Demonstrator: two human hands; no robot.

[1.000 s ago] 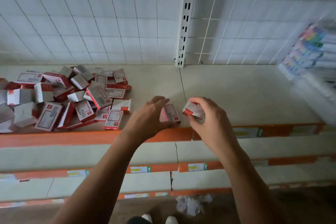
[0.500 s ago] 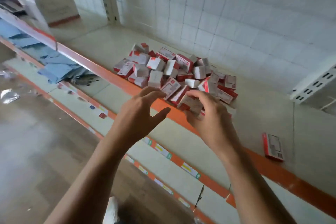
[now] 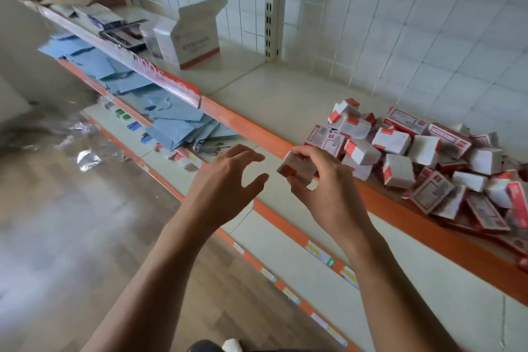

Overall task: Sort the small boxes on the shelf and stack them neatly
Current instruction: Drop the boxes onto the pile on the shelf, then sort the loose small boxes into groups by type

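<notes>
Right hand (image 3: 328,188) grips one small red-white box (image 3: 297,169), fingers (image 3: 310,155) curled round it, held in the air just in front of the shelf's orange edge (image 3: 248,126). Left hand (image 3: 225,180) beside it, fingers spread and relaxed, holding nothing. Pile of boxes (image 3: 423,163) lies jumbled on the shelf, to the right. Blue envelopes (image 3: 171,126) on lower shelf, left.

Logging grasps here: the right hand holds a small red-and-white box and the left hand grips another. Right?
Not quite: in the head view the left hand is open and holds nothing. The right hand does hold a small red-and-white box.
</notes>
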